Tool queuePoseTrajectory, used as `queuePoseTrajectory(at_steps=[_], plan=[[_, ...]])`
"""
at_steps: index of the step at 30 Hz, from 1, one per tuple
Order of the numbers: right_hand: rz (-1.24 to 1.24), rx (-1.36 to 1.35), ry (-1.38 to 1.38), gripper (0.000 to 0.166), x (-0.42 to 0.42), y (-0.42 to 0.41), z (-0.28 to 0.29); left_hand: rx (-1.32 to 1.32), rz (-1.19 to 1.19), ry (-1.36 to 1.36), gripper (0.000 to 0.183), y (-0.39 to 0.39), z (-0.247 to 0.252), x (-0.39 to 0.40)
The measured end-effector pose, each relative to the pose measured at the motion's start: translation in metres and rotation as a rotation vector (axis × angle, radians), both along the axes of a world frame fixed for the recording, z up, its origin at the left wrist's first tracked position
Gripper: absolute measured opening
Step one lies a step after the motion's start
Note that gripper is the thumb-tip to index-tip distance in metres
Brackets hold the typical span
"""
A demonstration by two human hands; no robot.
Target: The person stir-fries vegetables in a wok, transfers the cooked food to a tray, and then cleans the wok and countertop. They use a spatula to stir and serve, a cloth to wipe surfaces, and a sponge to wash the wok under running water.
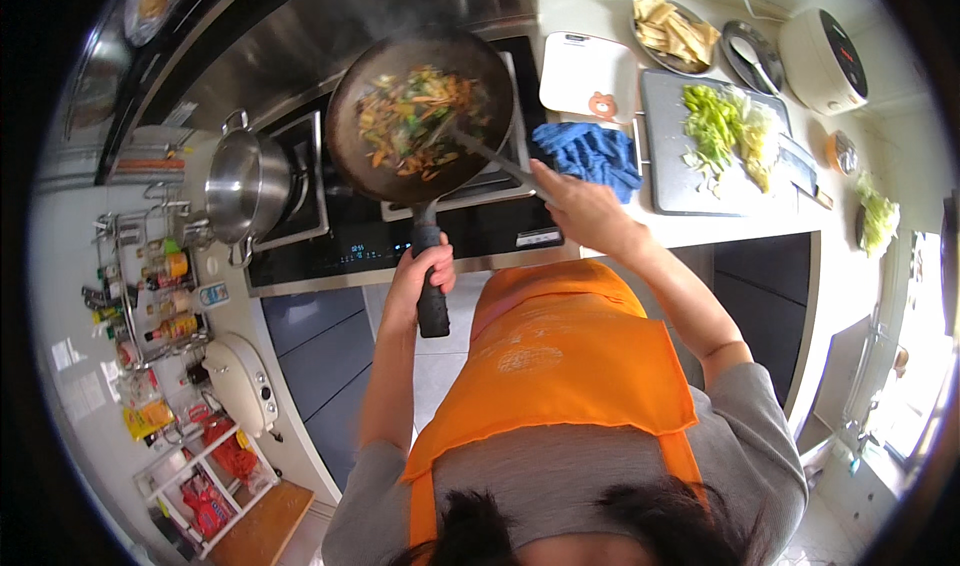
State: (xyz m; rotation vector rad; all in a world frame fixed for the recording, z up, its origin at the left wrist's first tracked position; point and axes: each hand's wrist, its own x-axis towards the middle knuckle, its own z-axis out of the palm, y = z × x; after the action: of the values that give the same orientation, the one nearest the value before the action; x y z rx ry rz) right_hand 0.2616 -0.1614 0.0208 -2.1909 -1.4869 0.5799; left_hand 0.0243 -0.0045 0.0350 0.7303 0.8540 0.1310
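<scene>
My left hand (425, 275) is wrapped around the black handle (432, 312) of a dark wok (349, 119), which sits over the right burner of the stove. Sliced vegetables (424, 112), orange, green and pale, lie cooking in it, and faint steam rises at its far side. In my right hand (592, 209) is the handle of a spatula (495, 159). The spatula's head reaches into the food and is partly hidden by it. Just beyond my right hand lies a crumpled blue cloth (589, 155).
A steel pot (244, 187) stands on the left burner. On the right counter are a white bear-print tray (585, 74), a cutting board (667, 168) with chopped greens, a cleaver (798, 164), a plate of pale strips (675, 33) and a rice cooker (817, 63). Bottles (169, 296) crowd the left rack.
</scene>
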Motion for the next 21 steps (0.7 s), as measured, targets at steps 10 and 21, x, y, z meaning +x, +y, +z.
queuePoseTrajectory(at_steps=[10,21], plan=[[0.06,0.256,0.103,0.033,0.022,-0.053,0.055,0.169,-0.133,0.127,0.021,-0.013,0.037,-0.018],[-0.002,0.103,-0.587,0.033,0.09,-0.02,0.08,0.24,-0.118,0.099,0.018,-0.021,0.05,0.017]])
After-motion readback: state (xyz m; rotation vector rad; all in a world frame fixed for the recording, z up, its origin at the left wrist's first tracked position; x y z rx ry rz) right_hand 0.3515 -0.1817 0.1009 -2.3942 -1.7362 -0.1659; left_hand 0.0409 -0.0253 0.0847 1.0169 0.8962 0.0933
